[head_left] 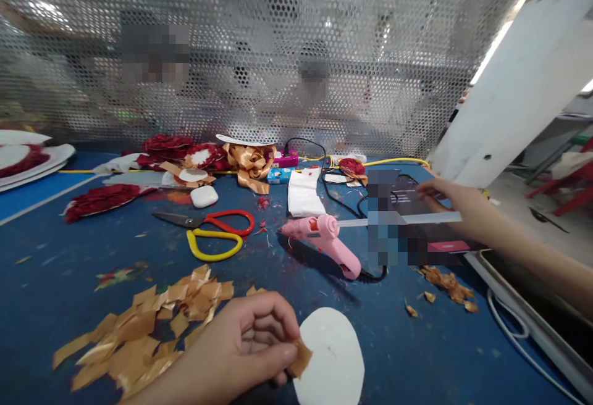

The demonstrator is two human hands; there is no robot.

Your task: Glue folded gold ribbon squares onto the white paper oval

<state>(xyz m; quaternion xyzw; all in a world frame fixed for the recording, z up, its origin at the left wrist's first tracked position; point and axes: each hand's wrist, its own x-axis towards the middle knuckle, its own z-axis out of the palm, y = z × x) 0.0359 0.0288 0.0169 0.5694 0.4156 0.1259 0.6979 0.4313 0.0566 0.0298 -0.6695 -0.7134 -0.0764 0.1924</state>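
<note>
My left hand (259, 340) pinches a small folded piece of gold ribbon (301, 359) between thumb and fingertips. The piece is at the left edge of an oval white card (331, 355) on the table. Left of this hand lies a loose pile of cut gold ribbon pieces (134, 343). My right hand (435, 195) reaches out at the right, fingers extended and slightly bent, over a dark, partly blurred flat object (412, 198); whether it touches this I cannot tell. A pink glue gun (324, 238) lies ahead, a long clear glue stick (440, 217) projecting from its back.
Scissors (204, 227) with red and yellow handles lie left of the glue gun. Behind are a white case (204, 196), red ruffled pieces (104, 200), a gold ribbon bundle (250, 161) and white paper (306, 194). A perforated metal screen (259, 53) borders the table; ribbon scraps (447, 284) lie right.
</note>
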